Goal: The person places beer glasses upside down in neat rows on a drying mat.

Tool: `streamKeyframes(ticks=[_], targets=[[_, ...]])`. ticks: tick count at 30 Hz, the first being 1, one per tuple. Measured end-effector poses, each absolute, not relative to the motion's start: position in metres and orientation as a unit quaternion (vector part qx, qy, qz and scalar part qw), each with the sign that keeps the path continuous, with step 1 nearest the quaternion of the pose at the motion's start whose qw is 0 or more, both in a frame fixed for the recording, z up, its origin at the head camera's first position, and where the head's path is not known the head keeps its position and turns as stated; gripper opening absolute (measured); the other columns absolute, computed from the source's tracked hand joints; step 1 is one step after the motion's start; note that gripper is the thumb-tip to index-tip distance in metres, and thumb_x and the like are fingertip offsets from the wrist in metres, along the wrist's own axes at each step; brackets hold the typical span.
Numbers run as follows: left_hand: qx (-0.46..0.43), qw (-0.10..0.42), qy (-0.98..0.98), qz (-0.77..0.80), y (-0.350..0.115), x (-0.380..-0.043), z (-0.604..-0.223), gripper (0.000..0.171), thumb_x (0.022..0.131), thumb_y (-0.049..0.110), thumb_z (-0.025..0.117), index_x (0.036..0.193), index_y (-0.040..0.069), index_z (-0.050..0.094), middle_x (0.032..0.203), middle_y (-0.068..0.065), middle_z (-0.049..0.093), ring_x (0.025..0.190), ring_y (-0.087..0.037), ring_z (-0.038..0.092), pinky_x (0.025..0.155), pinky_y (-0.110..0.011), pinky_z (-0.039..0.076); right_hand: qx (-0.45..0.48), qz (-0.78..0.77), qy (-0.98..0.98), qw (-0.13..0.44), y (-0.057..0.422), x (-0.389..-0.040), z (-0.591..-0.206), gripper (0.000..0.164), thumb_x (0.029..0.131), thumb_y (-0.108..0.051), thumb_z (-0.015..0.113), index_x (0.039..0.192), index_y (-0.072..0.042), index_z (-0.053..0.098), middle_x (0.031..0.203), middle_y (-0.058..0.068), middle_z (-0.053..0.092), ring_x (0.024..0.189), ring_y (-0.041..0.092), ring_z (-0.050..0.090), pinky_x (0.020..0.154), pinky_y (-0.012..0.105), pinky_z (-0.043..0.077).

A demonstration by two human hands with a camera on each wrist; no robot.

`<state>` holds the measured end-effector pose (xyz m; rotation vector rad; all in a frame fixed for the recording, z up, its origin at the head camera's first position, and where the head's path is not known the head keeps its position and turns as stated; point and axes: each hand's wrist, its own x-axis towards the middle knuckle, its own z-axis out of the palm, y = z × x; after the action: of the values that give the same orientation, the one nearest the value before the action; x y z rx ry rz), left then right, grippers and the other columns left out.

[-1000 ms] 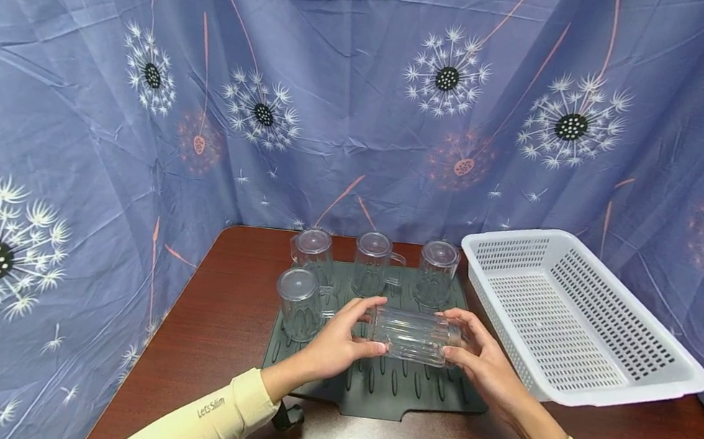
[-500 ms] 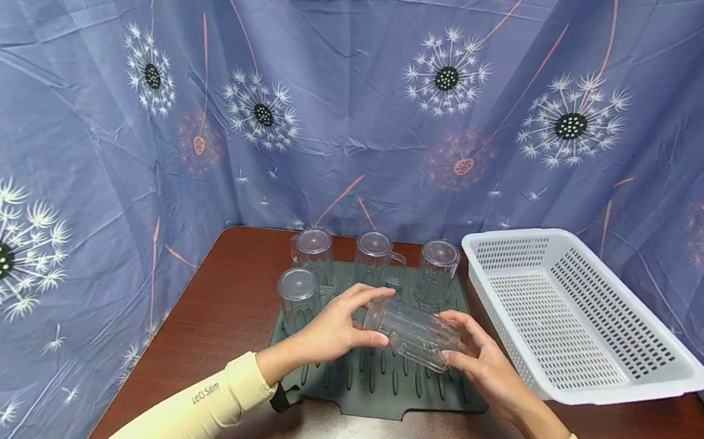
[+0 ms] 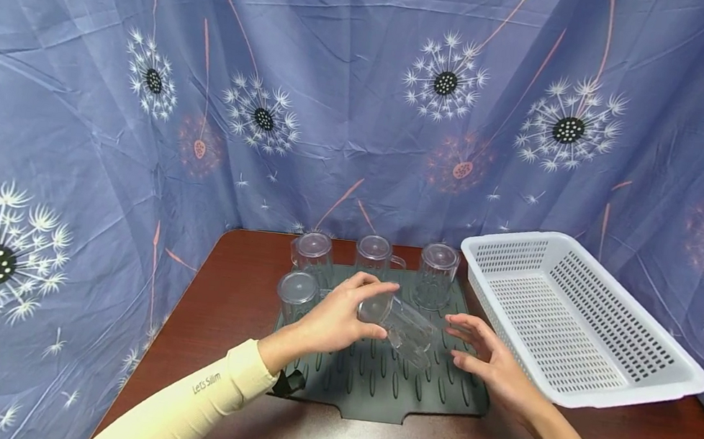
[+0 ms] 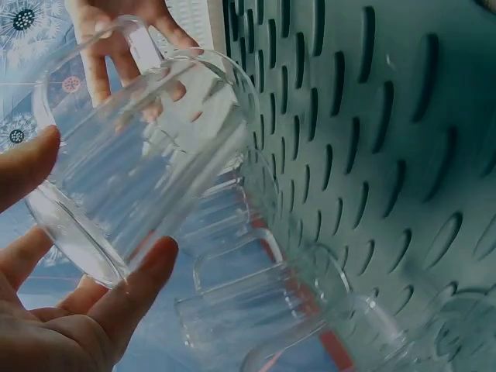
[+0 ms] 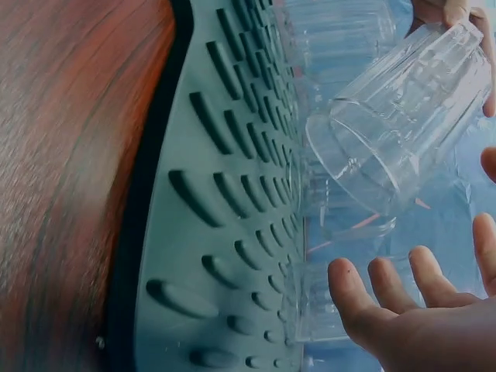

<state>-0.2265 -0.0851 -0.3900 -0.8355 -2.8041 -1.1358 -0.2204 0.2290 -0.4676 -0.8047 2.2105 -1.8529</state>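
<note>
A clear glass mug (image 3: 409, 333) hangs tilted over the dark drying mat (image 3: 369, 408), its mouth slanting down to the right. My left hand (image 3: 341, 314) grips it near the base, between thumb and fingers. In the left wrist view the handle of this mug (image 4: 155, 163) is on the side away from the mat. My right hand (image 3: 494, 370) is just right of the mouth, fingers spread and slightly bent, holding nothing. The right wrist view has a gap between that hand's fingertips (image 5: 345, 279) and the mug (image 5: 403, 128).
Several more glass mugs stand upside down on the mat, one (image 3: 298, 289) at its left and others such as the one (image 3: 437, 276) along the back. To the right is a white perforated basket (image 3: 638, 399). A patterned blue cloth (image 3: 365, 105) hangs behind the brown table (image 3: 212, 305).
The mug, earlier held level between both hands, has tipped mouth-down to the right. My right hand has let go and drawn back a little; my left hand keeps its hold.
</note>
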Motion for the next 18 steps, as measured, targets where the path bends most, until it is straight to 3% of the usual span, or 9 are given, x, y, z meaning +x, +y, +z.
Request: streamKeyframes(ticks=[7, 14, 18], targets=[[-0.275, 0.010, -0.915, -0.295, -0.081, -0.233, -0.380, 0.074, 0.085, 0.030, 0.083, 0.150, 0.036, 0.048, 0.141, 0.004, 0.048, 0.124, -0.021, 0.049, 0.098, -0.042, 0.047, -0.280, -0.597, 0.749, 0.063, 0.235, -0.218, -0.472, 0.062, 0.090, 0.013, 0.056, 0.148, 0.000, 0.038, 0.149, -0.011, 0.044, 0.137, 0.008, 0.045, 0.101, 0.028, 0.049], [-0.289, 0.013, -0.926, -0.243, -0.077, -0.239, -0.374, 0.074, 0.085, 0.029, 0.083, 0.150, 0.029, 0.049, 0.143, 0.000, 0.048, 0.128, -0.022, 0.048, 0.101, -0.042, 0.047, -0.295, -0.561, 0.773, 0.037, 0.236, -0.215, -0.474, 0.059, 0.088, 0.016, 0.057, 0.142, -0.002, 0.045, 0.146, -0.014, 0.046, 0.132, -0.001, 0.046, 0.099, 0.029, 0.050], [-0.291, 0.018, -0.932, -0.215, -0.075, -0.243, -0.374, 0.075, 0.084, 0.029, 0.083, 0.151, 0.028, 0.049, 0.145, 0.000, 0.048, 0.130, -0.022, 0.047, 0.101, -0.040, 0.048, -0.283, -0.512, 0.811, 0.018, 0.235, -0.211, -0.475, 0.052, 0.089, 0.009, 0.065, 0.136, -0.009, 0.052, 0.144, -0.006, 0.049, 0.127, -0.007, 0.046, 0.097, 0.039, 0.052]])
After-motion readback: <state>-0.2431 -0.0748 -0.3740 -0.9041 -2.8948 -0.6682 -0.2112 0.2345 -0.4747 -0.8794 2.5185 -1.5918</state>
